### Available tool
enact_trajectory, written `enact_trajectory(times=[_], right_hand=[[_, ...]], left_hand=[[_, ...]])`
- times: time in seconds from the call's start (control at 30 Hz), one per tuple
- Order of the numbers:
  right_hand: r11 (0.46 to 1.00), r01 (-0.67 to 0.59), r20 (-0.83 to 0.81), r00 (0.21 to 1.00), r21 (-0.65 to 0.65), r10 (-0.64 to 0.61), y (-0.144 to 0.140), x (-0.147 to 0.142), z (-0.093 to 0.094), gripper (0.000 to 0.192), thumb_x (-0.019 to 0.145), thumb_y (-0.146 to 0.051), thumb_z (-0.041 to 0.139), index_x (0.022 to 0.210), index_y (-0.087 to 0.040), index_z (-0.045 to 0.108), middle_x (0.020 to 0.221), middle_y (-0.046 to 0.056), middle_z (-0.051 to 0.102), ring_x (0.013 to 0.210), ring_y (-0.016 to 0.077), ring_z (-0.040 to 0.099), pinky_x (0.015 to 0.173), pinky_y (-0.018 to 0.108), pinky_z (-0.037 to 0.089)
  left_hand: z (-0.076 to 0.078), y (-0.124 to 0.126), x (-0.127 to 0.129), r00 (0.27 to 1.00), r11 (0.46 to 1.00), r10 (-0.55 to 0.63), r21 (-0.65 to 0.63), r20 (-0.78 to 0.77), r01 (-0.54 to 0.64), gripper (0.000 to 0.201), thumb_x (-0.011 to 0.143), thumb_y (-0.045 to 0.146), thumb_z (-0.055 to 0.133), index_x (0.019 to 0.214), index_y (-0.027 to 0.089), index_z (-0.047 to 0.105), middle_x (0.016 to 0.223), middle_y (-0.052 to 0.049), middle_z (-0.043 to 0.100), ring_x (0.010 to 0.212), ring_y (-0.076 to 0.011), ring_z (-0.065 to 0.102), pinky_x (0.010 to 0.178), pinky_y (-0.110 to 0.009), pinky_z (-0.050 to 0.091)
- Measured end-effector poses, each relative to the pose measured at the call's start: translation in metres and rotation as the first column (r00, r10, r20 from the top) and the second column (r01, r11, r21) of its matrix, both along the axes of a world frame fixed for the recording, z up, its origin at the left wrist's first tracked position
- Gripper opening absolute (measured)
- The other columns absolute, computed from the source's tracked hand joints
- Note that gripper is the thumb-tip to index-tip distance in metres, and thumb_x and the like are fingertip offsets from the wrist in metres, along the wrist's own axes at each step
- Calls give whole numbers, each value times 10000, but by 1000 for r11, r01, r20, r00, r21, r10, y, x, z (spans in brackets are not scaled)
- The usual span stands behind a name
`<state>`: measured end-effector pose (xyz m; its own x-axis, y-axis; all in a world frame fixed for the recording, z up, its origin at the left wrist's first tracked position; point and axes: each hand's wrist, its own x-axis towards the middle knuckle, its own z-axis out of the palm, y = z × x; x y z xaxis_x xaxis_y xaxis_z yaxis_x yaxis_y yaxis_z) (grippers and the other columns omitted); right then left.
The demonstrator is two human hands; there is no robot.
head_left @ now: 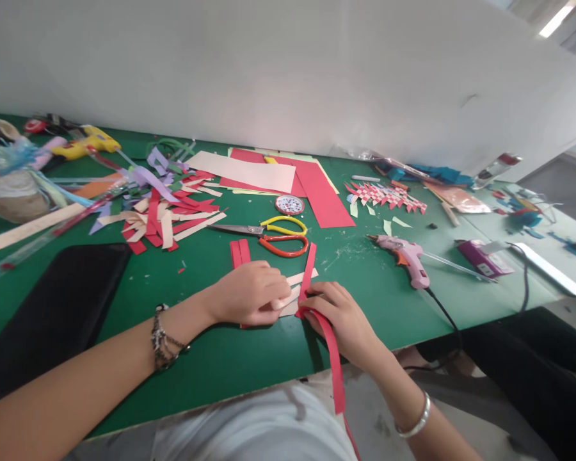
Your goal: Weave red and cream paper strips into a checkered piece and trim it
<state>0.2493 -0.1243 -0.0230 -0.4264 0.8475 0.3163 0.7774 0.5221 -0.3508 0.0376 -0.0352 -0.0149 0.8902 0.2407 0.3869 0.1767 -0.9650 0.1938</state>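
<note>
My left hand (254, 293) is closed over a small set of paper strips on the green table, pressing on them. Red strips (240, 251) stick out above its wrist side, and cream strips (301, 278) reach out to the right from under its fingers. My right hand (338, 314) pinches a long red paper strip (336, 371), which hangs over the table's front edge. Beside these fingers another red strip end (309, 266) points away from me across the cream ones. How the strips cross under my fingers is hidden.
Scissors (273, 237) with yellow and orange handles lie just beyond my hands. Left are a heap of cut strips (163, 218) and a black pouch (62, 301). A pink glue gun (406, 253) with its cord, and a woven red-and-white piece (388, 195), lie right.
</note>
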Motion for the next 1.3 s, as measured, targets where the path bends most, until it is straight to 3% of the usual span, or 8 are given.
enact_trajectory(times=[0.17, 0.37, 0.57, 0.73, 0.97, 1.17, 1.3], right_hand=[[1000, 3, 12, 1000, 5, -3, 0, -1, 2, 191, 906, -204, 463, 965, -204, 645, 1017, 83, 598, 903, 186, 541, 769, 328, 478], [1000, 12, 19, 1000, 18, -12, 0, -1, 3, 185, 897, -197, 473, 958, -210, 647, 937, 78, 594, 863, 186, 533, 736, 314, 477], [1000, -3, 3, 1000, 9, 3, 0, 1, -2, 188, 895, -188, 476, 982, -204, 642, 1039, 88, 587, 895, 187, 526, 763, 325, 472], [1000, -6, 8, 1000, 11, 6, 1, 3, -5, 196, 879, -172, 500, 992, -215, 654, 1007, 85, 589, 889, 185, 528, 754, 322, 475], [997, -54, -5, 998, 48, 55, 1, 2, -2, 252, 904, -185, 466, 1059, -236, 658, 1058, 84, 619, 944, 192, 542, 802, 347, 481], [997, -79, -17, 997, -14, 79, 1, 1, 5, 221, 881, -227, 512, 1047, -246, 656, 1031, 84, 602, 949, 186, 551, 808, 341, 486], [993, -98, 1, 995, -61, 98, 0, -1, 10, 230, 827, -255, 563, 1043, -225, 638, 1069, 80, 577, 1001, 197, 541, 865, 363, 458]], left_hand=[[4, -3, -1, 999, 999, 33, -9, 37, -33, 82, 708, 151, 428, 719, 219, 383, 606, 17, 516, 533, -156, 413, 573, -295, 335], [8, -3, -1, 999, 999, 27, -19, 27, -26, 100, 770, 141, 391, 835, 214, 410, 567, 42, 482, 498, -154, 405, 544, -283, 305], [8, -3, -2, 998, 998, 55, 27, -9, -55, 190, 781, 141, 394, 951, 196, 458, 679, -6, 570, 597, -175, 490, 593, -299, 335], [7, -4, -2, 994, 995, 102, 18, -46, -101, 183, 790, 143, 414, 952, 199, 476, 718, -11, 594, 650, -182, 509, 613, -296, 343], [4, -1, -2, 991, 992, 128, 21, -41, -127, 228, 926, 259, 388, 1132, 183, 447, 884, -27, 662, 729, -167, 587, 650, -271, 366], [1, 0, -2, 981, 982, 186, 2, -62, -187, 377, 955, 435, 311, 1173, 176, 477, 727, 3, 665, 565, -159, 549, 573, -261, 353], [1, 1, -1, 982, 982, 186, -11, -33, -187, 368, 966, 379, 252, 1113, 189, 531, 811, -5, 700, 545, -147, 530, 566, -261, 351]])
